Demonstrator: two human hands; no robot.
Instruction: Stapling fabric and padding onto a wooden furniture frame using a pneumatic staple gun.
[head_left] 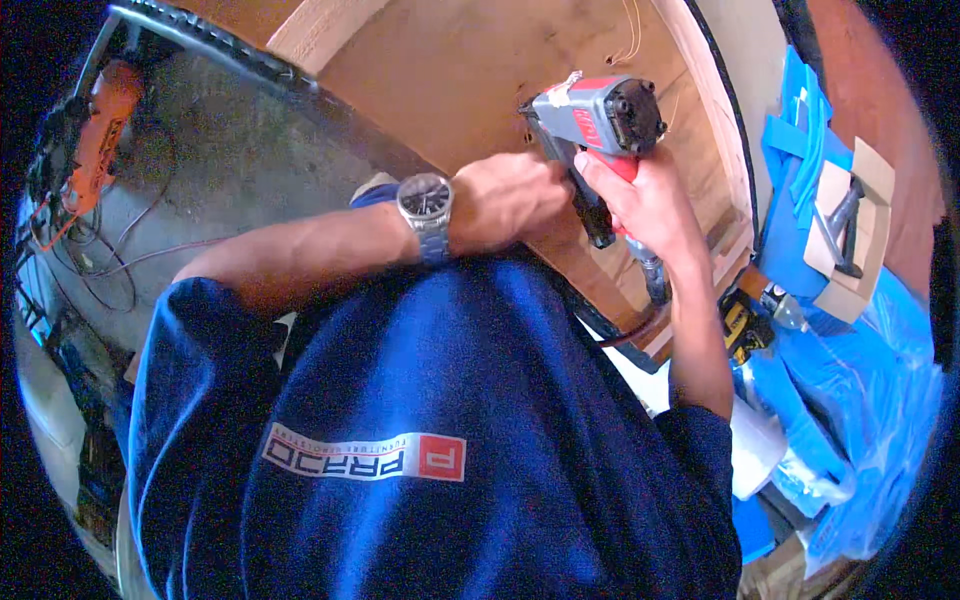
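In my right hand (645, 200) is a grey and red pneumatic staple gun (590, 110), its handle wrapped by my fingers. Its dark nose points left over a brown wooden panel (440, 75). A black magazine runs down along the gun's left side, and an air fitting (655, 280) hangs below the grip. My left hand (510, 195), with a metal wristwatch (428, 215) on its wrist, is closed just left of the magazine. Whatever its curled fingers hold, if anything, is hidden.
Pale wooden rails (705, 80) frame the panel. At far left an orange power tool (105, 130) lies on the grey floor among loose cords. To the right are blue plastic sheeting (850, 400), an opened cardboard box (880, 220) with a dark tool in it, and a yellow-black item (745, 330).
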